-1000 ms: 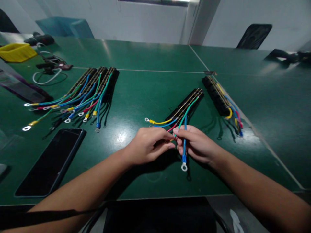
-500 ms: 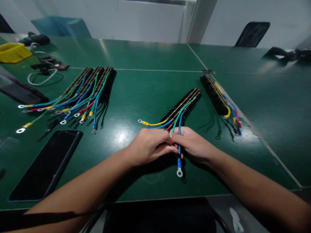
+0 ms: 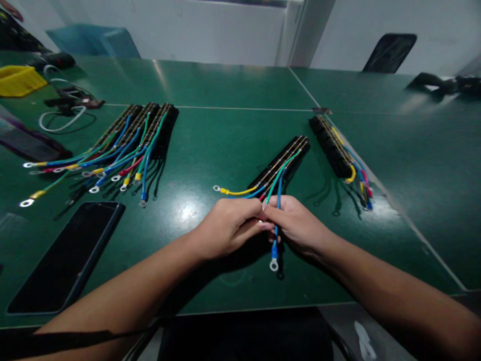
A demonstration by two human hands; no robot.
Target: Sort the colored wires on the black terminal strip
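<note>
A black terminal block point(image 3: 291, 153) with brass strips lies slantwise on the green table in front of me. Yellow, blue, red and green wires run from it toward my hands. My left hand point(image 3: 235, 223) is closed, its fingertips meeting those of my right hand point(image 3: 296, 220) around the green wire point(image 3: 276, 183). Their grip hides the end of that wire and part of the red one. Past the right fingers hangs a blue wire with a ring lug point(image 3: 274, 264). A yellow wire point(image 3: 240, 192) with its own ring lug reaches left above my left hand.
Three similar wired blocks point(image 3: 141, 125) lie side by side at the left, their lugs toward me. Another wired block point(image 3: 330, 145) lies at the right. A phone point(image 3: 67, 255) is near the front left edge. Behind are a yellow bin point(image 3: 20, 81) and a cable point(image 3: 62, 120).
The lug end of the hanging blue wire has shifted slightly left. My hands keep nearly the same pose. Part of another person now shows at the far left.
</note>
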